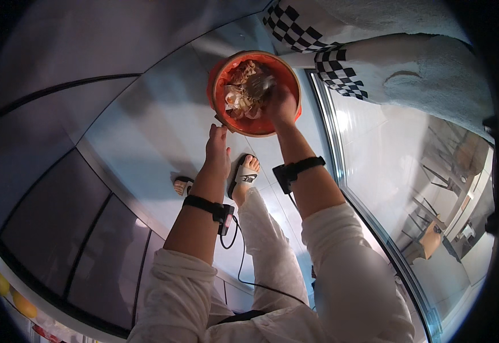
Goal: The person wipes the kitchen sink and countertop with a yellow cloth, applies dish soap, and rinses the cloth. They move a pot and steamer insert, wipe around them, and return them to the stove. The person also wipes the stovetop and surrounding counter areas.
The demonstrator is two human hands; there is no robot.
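Note:
A round bin (297, 81) lined with a red plastic bag (220, 85) stands on the tiled floor before me. Food scraps (243, 103), with what look like eggshells and peelings, lie inside it. My right hand (281, 105) reaches into the bin, holding a shiny, blurred item (260, 85) over the scraps; its exact kind cannot be told. My left hand (217, 148) is beside the bin's near left rim, its fingers close together and pointing at the rim. Whether they touch it, or hold anything, I cannot tell.
Dark cabinet fronts (95, 240) line the left side. At the right runs a glass sliding door's metal track (333, 141), with chairs (429, 240) beyond. Light cloths with checkered borders (339, 73) hang at upper right. My sandalled feet (246, 171) stand below the bin. A cable (254, 283) trails from my wrist devices.

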